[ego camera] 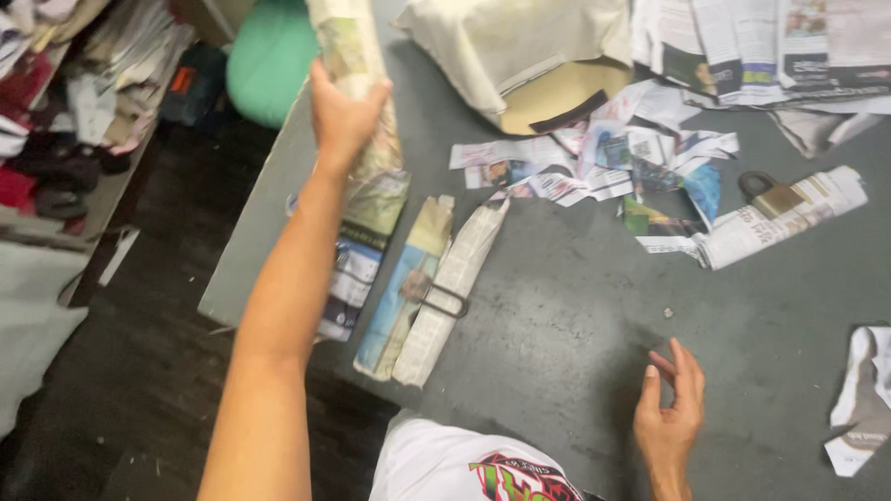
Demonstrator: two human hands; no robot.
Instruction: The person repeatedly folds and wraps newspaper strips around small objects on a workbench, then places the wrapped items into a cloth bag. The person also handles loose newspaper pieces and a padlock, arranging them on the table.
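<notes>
Far left: a shelf of heaped clothes and papers at 9 to 10 o'clock, off the table, over a dark floor.
Green cushion: a rounded green cushion at 11 o'clock, just past the table edge.
Left hand: the left hand reaches toward 11 o'clock, its fingers closed round a long newspaper-wrapped bundle, whose lower end reaches the grey table.
Beside it: two more wrapped bundles lie side by side just right of the held one, a metal clip across them.
Centre top: a cream cloth bag at 12 o'clock.
Scraps: torn newspaper scraps are strewn at 1 o'clock.
Right hand: the right hand at 5 o'clock is half open and empty, hovering over bare table.
Far right: a brass padlock rests on a newspaper roll at 2 o'clock.
</notes>
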